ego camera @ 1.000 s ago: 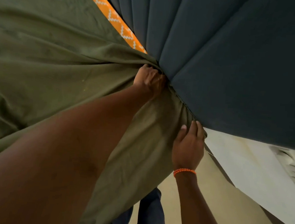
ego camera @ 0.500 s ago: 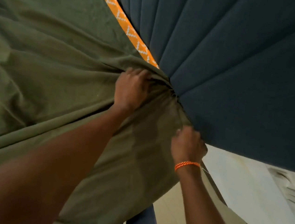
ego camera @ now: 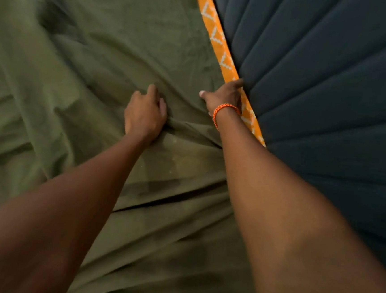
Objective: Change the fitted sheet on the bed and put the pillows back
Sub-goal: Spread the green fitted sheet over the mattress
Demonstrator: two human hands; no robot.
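Sheet (ego camera: 82,71): olive green, wrinkled, spread over the bed up to the headboard (ego camera: 327,92).
Left hand (ego camera: 144,113): fingers curled, gripping a fold of sheet.
Right hand (ego camera: 224,95): at the sheet edge beside the orange strip (ego camera: 216,37); grip cannot be told.
Bracelet (ego camera: 223,112): orange, on right wrist.

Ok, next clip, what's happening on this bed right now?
A person is fitting an olive green sheet onto a bed. The left hand rests on the wrinkled sheet with fingers bent into a fold. The right hand, with an orange bracelet at the wrist, reaches along the sheet's edge beside the dark padded headboard, where a strip of orange patterned fabric shows uncovered. The sheet is creased, and no pillows are in view.
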